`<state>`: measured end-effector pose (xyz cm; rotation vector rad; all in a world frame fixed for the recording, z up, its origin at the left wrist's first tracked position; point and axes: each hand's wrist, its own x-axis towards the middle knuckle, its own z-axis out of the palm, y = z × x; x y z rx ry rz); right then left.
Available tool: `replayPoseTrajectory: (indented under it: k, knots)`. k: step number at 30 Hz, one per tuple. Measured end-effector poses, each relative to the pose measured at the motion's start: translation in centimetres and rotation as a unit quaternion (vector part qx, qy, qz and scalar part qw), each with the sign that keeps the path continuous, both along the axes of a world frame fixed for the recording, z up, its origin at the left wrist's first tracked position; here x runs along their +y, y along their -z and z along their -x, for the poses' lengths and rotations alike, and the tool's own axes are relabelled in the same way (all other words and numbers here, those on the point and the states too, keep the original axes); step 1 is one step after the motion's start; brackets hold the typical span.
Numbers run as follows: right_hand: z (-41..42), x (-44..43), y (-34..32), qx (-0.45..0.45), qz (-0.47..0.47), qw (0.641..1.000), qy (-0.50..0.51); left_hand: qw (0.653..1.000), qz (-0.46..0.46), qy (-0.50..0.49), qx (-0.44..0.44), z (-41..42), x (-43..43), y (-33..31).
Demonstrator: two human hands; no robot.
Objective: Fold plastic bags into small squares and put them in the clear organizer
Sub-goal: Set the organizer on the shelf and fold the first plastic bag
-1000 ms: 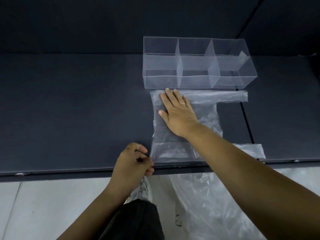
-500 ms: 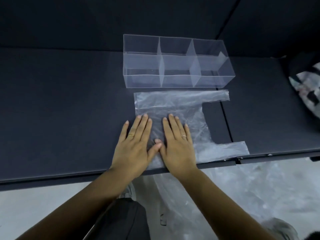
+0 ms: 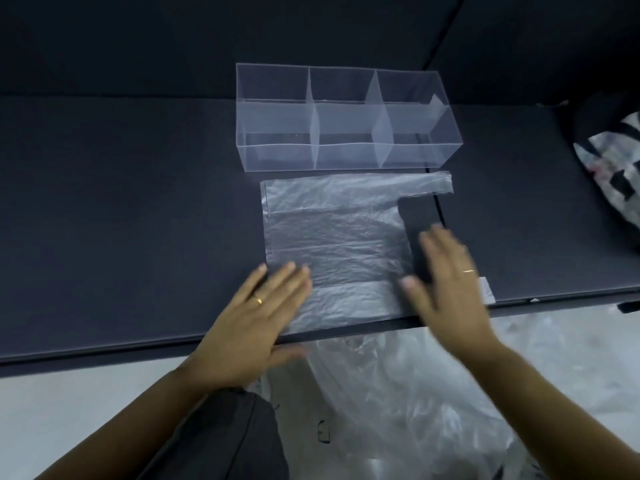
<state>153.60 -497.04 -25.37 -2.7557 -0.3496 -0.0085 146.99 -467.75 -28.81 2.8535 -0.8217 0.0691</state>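
A clear plastic bag (image 3: 339,233) lies flat on the dark table, its two handle strips pointing right. My left hand (image 3: 256,320) lies flat with straight fingers on the bag's near left corner. My right hand (image 3: 450,289), blurred, is flat with spread fingers over the bag's near right side and its lower handle. Just behind the bag stands the clear organizer (image 3: 343,116), a long box with three compartments that look to hold nothing.
The dark table (image 3: 121,220) ends in a front edge under my wrists. Below it, a heap of clear plastic bags (image 3: 415,410) lies on the pale floor. A black-and-white patterned bag (image 3: 613,164) sits at the table's right edge.
My left hand let go of the bag's corner and laid flat. Both hands then slid apart from the bag's middle, left hand to the left, right hand to the right.
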Motion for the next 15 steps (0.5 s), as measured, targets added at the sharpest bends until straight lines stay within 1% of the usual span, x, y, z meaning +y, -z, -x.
replayPoseTrajectory:
  k: [1, 2, 3, 4, 6, 8, 10, 11, 12, 13, 15]
  knots:
    - [1.6, 2.0, -0.1, 0.025, -0.004, 0.997, -0.069, 0.999, -0.021, 0.045, -0.006, 0.6, 0.2, 0.1]
    - [3.1, 3.8, 0.1, 0.042, 0.008, 0.991, -0.131, 0.997, -0.034, 0.068, -0.028, 1.1, 0.5, 0.4]
    - [4.5, 5.3, 0.5, 0.047, 0.020, 0.982, -0.179, 0.996, -0.028, 0.071, -0.056, 1.6, 0.7, 0.5]
    - [5.5, 6.5, 0.9, 0.045, 0.027, 0.976, -0.210, 0.994, -0.002, 0.063, -0.086, 2.0, 1.0, 0.5]
    - [6.6, 8.3, 1.5, 0.032, 0.012, 0.977, -0.208, 0.987, 0.058, 0.051, -0.139, 2.5, 1.2, 0.1]
    - [6.8, 9.0, 1.8, -0.005, -0.036, 0.983, -0.178, 0.982, 0.112, 0.036, -0.150, 2.8, 1.2, -0.5]
    - [6.4, 8.8, 1.4, -0.048, -0.071, 0.984, -0.156, 0.980, 0.182, -0.014, -0.086, 2.8, 1.3, -1.5]
    - [5.9, 8.3, 1.0, -0.057, -0.075, 0.986, -0.140, 0.973, 0.220, -0.055, -0.033, 2.5, 1.4, -2.3]
    - [5.4, 7.5, 0.4, -0.053, -0.070, 0.989, -0.122, 0.959, 0.262, -0.102, 0.027, 2.3, 1.6, -3.1]
    - [4.6, 6.6, -0.3, -0.041, -0.061, 0.992, -0.102, 0.936, 0.308, -0.146, 0.093, 2.0, 2.1, -4.1]
    - [2.7, 4.4, -2.2, 0.016, -0.055, 0.997, -0.057, 0.872, 0.384, -0.209, 0.221, 1.2, 3.1, -6.0]
